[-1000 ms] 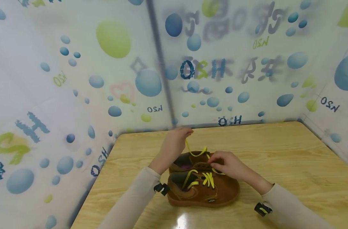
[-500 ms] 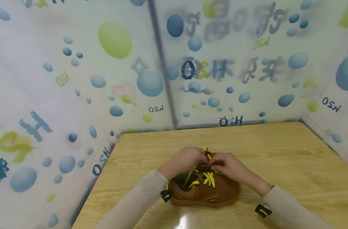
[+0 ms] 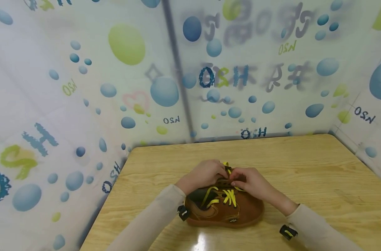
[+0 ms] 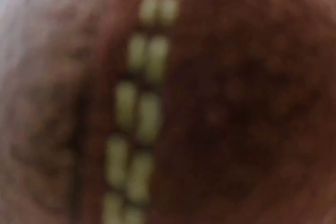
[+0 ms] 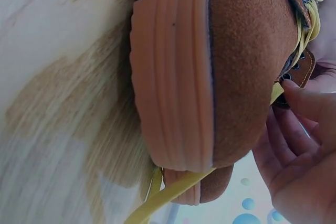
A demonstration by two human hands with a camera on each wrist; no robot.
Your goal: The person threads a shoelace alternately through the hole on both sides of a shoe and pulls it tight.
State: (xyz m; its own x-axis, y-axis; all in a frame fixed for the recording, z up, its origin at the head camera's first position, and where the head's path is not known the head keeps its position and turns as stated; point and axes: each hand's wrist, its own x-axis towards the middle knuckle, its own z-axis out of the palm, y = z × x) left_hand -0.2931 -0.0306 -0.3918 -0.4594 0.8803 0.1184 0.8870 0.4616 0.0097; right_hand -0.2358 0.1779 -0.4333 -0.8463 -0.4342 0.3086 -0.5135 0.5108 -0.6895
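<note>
Two brown shoes with yellow laces stand side by side on the table. The near shoe (image 3: 231, 211) lies in front of my hands, its laces (image 3: 230, 198) crossed over the front. Behind it, the far shoe (image 3: 221, 182) is mostly covered. My left hand (image 3: 206, 175) is bent down over the far shoe and pinches its yellow shoelace near the eyelets; the fingertips are partly hidden. Facing it, my right hand (image 3: 251, 183) grips the far shoe's eyelet flap (image 5: 302, 72) between thumb and fingers, beside a bit of lace (image 5: 276, 92). Blurred brown leather with yellow stitching (image 4: 139, 87) fills the left wrist view.
The shoes rest on a light wooden table (image 3: 303, 167). Patterned white wall sheets (image 3: 256, 52) rise behind it and at both sides. Close to the right wrist camera, a yellow strand (image 5: 168, 196) crosses the view.
A second ago my left hand was raised, drawing a yellow lace up from the far shoe. It has come down beside my right hand, which has hardly moved.
</note>
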